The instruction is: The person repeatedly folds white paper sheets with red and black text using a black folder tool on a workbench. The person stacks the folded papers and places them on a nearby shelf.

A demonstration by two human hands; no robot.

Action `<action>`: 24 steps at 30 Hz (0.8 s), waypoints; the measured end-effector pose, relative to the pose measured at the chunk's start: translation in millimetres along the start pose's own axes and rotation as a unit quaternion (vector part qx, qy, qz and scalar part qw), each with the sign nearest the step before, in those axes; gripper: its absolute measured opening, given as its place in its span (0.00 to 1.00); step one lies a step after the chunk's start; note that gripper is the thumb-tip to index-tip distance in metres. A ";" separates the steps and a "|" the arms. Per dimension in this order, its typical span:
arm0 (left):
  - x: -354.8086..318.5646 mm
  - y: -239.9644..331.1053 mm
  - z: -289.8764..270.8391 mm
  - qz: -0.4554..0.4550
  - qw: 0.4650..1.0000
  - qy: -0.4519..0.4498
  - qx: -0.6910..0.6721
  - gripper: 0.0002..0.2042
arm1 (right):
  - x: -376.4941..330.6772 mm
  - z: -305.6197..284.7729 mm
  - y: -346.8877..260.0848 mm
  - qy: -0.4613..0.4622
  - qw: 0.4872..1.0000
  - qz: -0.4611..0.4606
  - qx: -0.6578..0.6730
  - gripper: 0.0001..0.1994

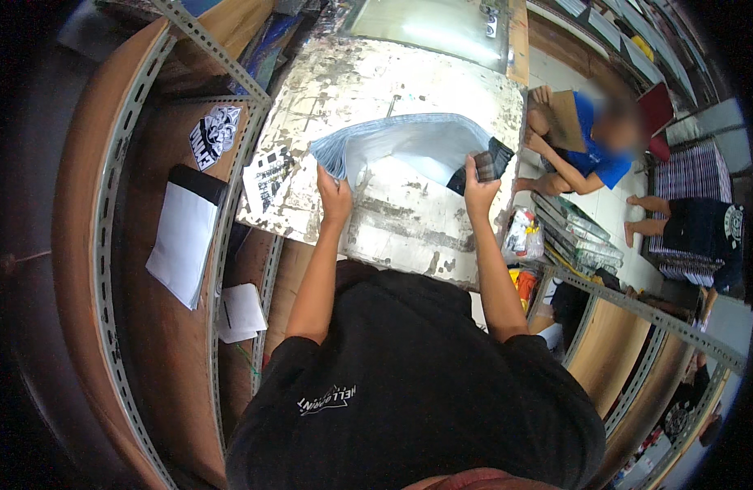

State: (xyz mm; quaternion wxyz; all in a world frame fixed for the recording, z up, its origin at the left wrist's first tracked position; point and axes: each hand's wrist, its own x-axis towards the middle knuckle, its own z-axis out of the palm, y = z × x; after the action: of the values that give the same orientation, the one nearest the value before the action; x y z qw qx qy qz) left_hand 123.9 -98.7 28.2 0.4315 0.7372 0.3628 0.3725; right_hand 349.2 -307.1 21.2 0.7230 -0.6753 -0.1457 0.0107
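Note:
A thick stack of thin pale blue-white sheets (401, 135) is held between my two hands, curved with its middle bulging away from me. My left hand (335, 196) is closed round the stack's left end, where the layered edges fan out. At the other end, my right hand (481, 189) grips the part with black patches, its thumb lying over the front side. The sheets stand on edge over a worn, paint-stained white table (409, 233). My fingers behind the stack are mostly hidden.
A glass-like panel (429, 33) lies at the table's far end. On the left, a metal-framed shelf (148, 139) holds white sheets with a black band (180, 237). A person in blue (609, 159) sits at right holding brown cardboard (566, 122); plastic bags (523, 237) are beside the table.

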 end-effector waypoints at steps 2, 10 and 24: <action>16.6 16.6 -4.3 0.014 1.000 0.024 -0.004 0.25 | 15.2 6.8 -20.9 -0.030 0.997 -0.038 -0.058 0.11; 137.3 -20.6 -36.1 -0.134 0.986 -0.085 0.048 0.21 | 120.9 74.1 -45.7 -0.270 0.936 0.191 -0.121 0.11; 193.4 -114.7 -17.7 -0.273 0.949 -0.143 0.061 0.27 | 158.2 142.4 87.9 -0.202 0.900 0.192 -0.334 0.34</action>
State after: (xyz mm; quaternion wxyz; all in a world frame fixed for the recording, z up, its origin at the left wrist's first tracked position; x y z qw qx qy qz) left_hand 172.9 115.2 -23.8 0.5181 0.6801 0.5072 0.1085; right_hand 484.5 -127.1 -27.3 0.3939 -0.8752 -0.1514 0.2363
